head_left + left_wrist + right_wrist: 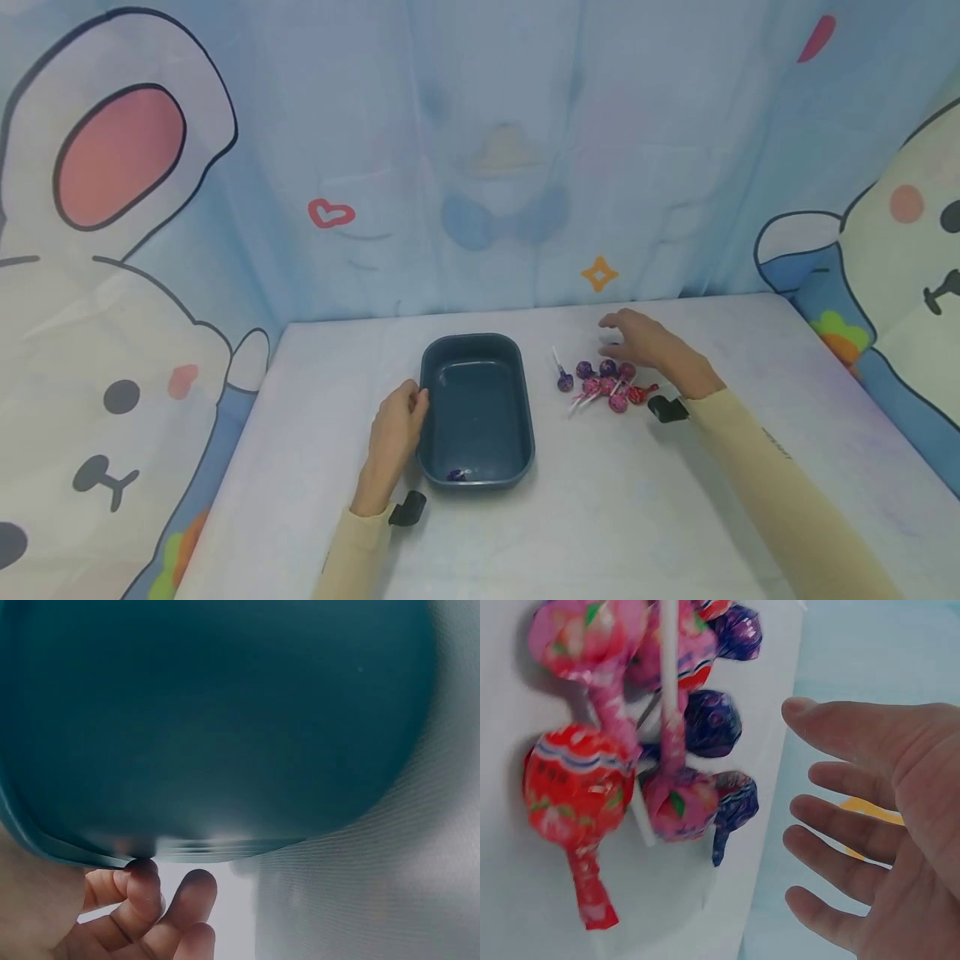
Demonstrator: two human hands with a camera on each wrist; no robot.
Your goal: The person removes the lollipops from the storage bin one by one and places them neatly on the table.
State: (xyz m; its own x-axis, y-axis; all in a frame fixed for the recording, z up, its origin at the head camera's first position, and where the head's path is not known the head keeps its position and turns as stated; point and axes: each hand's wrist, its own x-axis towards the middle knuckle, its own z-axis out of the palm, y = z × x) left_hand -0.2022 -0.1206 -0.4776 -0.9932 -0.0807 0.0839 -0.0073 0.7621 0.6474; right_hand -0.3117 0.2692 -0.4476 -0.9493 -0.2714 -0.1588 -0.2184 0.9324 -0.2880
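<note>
A dark teal rectangular plastic tray (476,417) stands on the table, with a small purple-wrapped lollipop (456,475) at its near end. My left hand (395,429) pinches the tray's left rim, its fingers (142,892) bent against the edge in the left wrist view; the thumb is mostly hidden there. To the right of the tray lies a loose group of lollipops (606,385) in pink, red and purple wrappers. Just beyond and above them hovers my right hand (654,348), fingers spread and gently bent. Nothing is between them in the right wrist view, and the red lollipop (577,787) lies apart from them.
A white cloth covers the table (622,517). Behind its back edge hangs a light blue curtain (495,167) with cartoon prints. One purple lollipop (565,381) lies slightly apart, between the tray and the group.
</note>
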